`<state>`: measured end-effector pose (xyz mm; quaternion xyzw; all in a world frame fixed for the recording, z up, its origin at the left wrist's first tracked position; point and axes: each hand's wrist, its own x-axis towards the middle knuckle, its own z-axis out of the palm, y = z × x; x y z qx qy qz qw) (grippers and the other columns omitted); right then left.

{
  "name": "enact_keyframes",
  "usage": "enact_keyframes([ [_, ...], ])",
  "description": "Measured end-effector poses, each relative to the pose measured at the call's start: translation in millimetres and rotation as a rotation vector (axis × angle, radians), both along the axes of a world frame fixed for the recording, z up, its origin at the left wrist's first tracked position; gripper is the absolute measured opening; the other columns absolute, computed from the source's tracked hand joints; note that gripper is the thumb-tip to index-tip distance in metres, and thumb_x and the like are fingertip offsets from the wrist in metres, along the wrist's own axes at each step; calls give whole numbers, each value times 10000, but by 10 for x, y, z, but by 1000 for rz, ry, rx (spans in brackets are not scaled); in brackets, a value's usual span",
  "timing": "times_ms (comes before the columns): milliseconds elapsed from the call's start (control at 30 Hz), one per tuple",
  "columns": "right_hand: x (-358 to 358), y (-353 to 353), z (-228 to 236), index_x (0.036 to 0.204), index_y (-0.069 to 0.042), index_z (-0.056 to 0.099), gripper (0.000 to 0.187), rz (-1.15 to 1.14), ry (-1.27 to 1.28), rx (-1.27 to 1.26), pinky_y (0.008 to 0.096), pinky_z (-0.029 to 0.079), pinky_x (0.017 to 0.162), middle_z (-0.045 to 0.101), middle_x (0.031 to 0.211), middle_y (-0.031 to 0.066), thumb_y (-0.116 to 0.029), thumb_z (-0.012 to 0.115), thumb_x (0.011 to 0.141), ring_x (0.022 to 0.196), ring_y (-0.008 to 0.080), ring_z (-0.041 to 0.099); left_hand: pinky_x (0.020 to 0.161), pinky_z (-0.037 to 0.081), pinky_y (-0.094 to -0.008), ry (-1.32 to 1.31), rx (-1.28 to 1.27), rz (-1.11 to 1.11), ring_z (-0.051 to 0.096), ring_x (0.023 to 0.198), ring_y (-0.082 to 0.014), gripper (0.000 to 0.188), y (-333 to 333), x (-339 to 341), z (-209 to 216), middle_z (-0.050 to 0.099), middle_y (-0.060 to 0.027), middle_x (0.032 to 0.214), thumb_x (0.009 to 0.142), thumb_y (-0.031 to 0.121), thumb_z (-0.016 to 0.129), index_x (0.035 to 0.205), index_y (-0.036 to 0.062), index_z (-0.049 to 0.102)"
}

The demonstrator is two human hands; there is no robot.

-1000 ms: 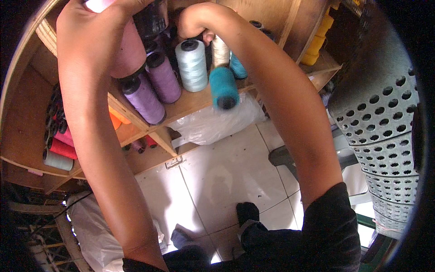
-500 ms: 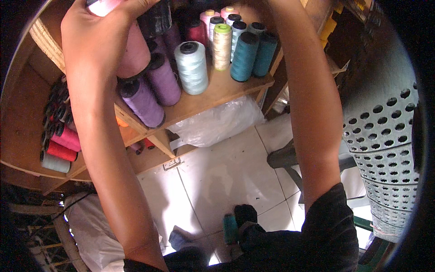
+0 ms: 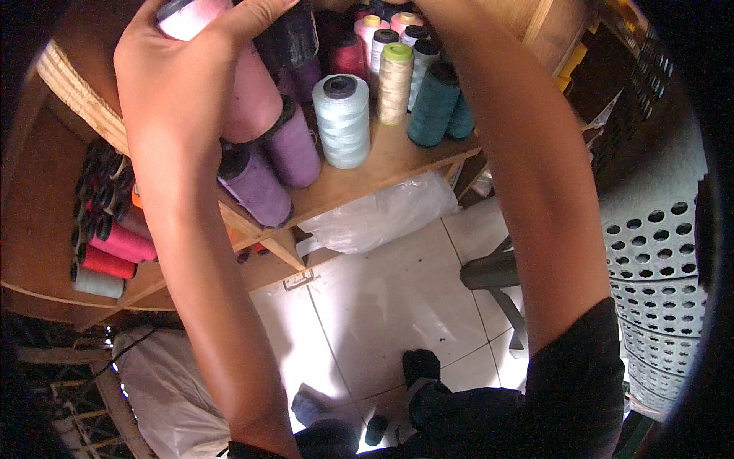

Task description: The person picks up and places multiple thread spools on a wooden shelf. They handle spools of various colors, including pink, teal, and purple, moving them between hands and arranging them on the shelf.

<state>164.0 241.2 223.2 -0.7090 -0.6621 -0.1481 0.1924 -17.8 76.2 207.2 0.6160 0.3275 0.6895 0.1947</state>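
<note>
My left hand (image 3: 180, 73) is closed around a large pink thread spool (image 3: 258, 99) at the upper left, its thumb across it. Bright light whitens the spool's upper end. Just below it, two purple thread spools (image 3: 258, 187) stand on a wooden shelf (image 3: 359, 187). My right arm reaches up to the back of the shelf, where my right hand (image 3: 417, 4) is mostly cut off by the upper edge, fingers hidden. Nearest to that arm are pink spools, a cream spool with a green top (image 3: 394, 84) and dark teal spools (image 3: 433, 105). A pale blue spool (image 3: 341, 122) stands at the front.
Red, pink and grey spools (image 3: 107, 264) lie stacked in a left compartment. A clear plastic bag (image 3: 382, 214) sits under the shelf. On the right are a dark stool-like frame (image 3: 493, 268) and a grey perforated panel (image 3: 654, 237). My feet are on white floor tiles (image 3: 375, 294).
The shelf and spools have shifted slightly right and down in view. My left hand keeps its hold on the pink spool. A teal cylinder near my feet has gone from its earlier spot.
</note>
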Motion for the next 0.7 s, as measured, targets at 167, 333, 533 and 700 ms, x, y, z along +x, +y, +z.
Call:
enact_keyframes([
  [167,-8,0,4,927,-13,721,265,23,2,-19,495,573,757,727,937,218,-224,560,937,864,369,732,667,458,-219,163,-83,81,564,700,-80,408,95,-173,-12,640,25,845,731,214,954,994,51,688],
  [333,41,-186,38,898,-20,706,232,57,12,11,503,572,725,722,902,210,-202,566,928,836,364,731,684,462,-219,173,-44,75,575,719,-85,384,94,-181,-56,647,22,861,747,193,945,999,49,693],
  [533,140,-805,99,864,-28,689,196,77,19,79,513,572,687,715,859,200,-177,573,918,802,359,730,636,502,-231,-8,198,-142,635,699,-92,315,70,19,-122,669,-22,823,787,14,869,960,54,609],
  [700,36,-2008,-80,835,-35,674,171,71,-8,162,522,572,655,710,824,192,-156,579,909,773,354,730,623,519,-237,-104,218,-277,648,682,-102,323,-26,121,-48,670,-33,816,796,-18,853,951,63,581],
])
